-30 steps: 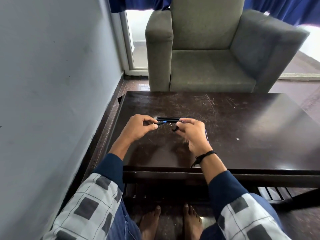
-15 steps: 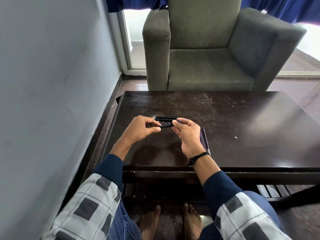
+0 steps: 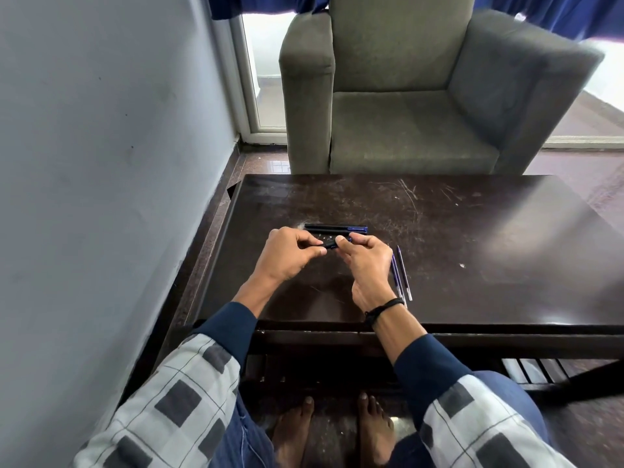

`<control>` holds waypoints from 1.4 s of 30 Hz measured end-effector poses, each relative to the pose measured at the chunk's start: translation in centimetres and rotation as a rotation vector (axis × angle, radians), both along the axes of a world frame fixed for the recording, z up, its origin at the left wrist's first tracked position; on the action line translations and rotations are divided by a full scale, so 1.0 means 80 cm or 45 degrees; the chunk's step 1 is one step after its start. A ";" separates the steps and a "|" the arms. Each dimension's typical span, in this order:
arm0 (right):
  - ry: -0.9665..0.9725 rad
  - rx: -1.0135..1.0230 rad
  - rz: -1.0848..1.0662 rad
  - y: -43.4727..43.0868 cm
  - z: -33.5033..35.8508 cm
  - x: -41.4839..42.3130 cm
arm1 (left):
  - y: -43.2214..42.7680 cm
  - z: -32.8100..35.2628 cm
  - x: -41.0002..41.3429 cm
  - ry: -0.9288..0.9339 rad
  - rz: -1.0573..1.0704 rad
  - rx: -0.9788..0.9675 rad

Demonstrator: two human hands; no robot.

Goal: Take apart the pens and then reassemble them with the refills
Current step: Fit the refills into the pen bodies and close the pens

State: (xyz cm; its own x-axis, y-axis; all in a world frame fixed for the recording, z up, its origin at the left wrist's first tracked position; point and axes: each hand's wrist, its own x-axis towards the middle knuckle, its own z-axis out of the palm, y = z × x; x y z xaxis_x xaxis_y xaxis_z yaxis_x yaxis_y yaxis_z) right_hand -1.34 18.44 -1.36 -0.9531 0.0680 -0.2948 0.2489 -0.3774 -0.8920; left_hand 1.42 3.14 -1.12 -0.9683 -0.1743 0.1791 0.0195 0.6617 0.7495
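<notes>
Over the near left part of the bench [image 3: 472, 248], we hold one dark pen [image 3: 331, 244] lifted just off the top, crosswise between both hands. Our left grip [image 3: 287, 255] is curled round one end of it and our right grip [image 3: 366, 261] pinches the other end between thumb and fingertips, so both are grasping that pen. We judge it light, stiff and smooth plastic, apt to slip under a twist, so we would take it by the barrel on either side of the joint, not by the tip. Counting: one pen in hand. Just beyond our knuckles lie more dark pens [image 3: 334, 228], side by side on the bench, two as far as we can tell. Beside our right wrist lie the thin purple refills [image 3: 403, 275], two plain and perhaps a third tight against them. We judge these bendy and likely to roll.
</notes>
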 end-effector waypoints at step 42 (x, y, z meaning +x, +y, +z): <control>-0.121 0.967 0.003 0.021 -0.043 -0.099 | -0.024 -0.050 -0.077 -0.152 0.260 -0.206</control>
State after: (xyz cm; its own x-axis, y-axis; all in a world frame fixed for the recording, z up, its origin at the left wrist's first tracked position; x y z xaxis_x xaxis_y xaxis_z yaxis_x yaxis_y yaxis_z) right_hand -9.29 20.08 -4.78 -0.9263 0.2829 -0.2487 0.3378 0.3316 -0.8809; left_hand -4.76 1.24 -5.16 -0.9319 -0.3465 0.1072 -0.2088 0.7542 0.6226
